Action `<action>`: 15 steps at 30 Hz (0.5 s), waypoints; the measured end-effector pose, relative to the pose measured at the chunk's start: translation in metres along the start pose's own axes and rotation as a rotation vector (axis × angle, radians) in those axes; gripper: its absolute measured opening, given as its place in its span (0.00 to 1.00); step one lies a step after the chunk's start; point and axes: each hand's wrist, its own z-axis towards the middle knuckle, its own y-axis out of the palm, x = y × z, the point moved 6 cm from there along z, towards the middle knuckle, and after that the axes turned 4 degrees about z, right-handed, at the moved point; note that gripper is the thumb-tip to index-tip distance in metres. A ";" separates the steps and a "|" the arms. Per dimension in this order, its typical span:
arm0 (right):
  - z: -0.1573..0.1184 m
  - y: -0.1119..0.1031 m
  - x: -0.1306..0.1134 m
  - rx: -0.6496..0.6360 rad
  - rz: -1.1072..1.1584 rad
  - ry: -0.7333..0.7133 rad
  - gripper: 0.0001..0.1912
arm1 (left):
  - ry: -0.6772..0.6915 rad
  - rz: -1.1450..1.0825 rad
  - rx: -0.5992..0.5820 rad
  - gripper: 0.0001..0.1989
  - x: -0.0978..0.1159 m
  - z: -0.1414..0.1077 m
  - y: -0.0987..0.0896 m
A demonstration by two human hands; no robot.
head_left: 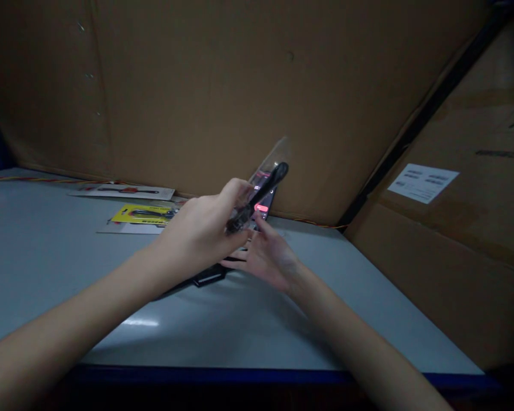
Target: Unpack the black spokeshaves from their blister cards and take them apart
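Note:
My left hand is closed around a black-handled tool in clear plastic packaging, raised above the table and tilted up to the right. The tool's working end is hidden by the hand. Just below and to the right, my right hand has its fingers stretched out and apart, close to the lower end of the package; whether it touches is unclear. Behind the package leans a phone with a lit screen. Beneath my hands, a long black object with a slot-like opening lies on the table, partly covered by the left arm.
On the table at the back left lie a yellow-carded tool pack and a white-carded pack. Cardboard walls off the back, and a cardboard box with a white label stands on the right. Red-yellow wire runs along the rear edge.

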 end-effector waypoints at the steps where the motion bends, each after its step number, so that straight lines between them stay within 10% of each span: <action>1: -0.001 0.002 -0.001 -0.026 0.019 0.007 0.27 | 0.020 0.077 -0.005 0.25 0.004 0.001 0.000; 9: -0.011 0.020 -0.012 -0.193 0.214 -0.100 0.28 | 0.112 0.604 -0.061 0.22 0.016 0.003 0.022; 15: 0.001 -0.010 -0.008 -0.086 0.305 -0.097 0.31 | 0.193 0.498 -0.183 0.25 0.008 0.002 0.050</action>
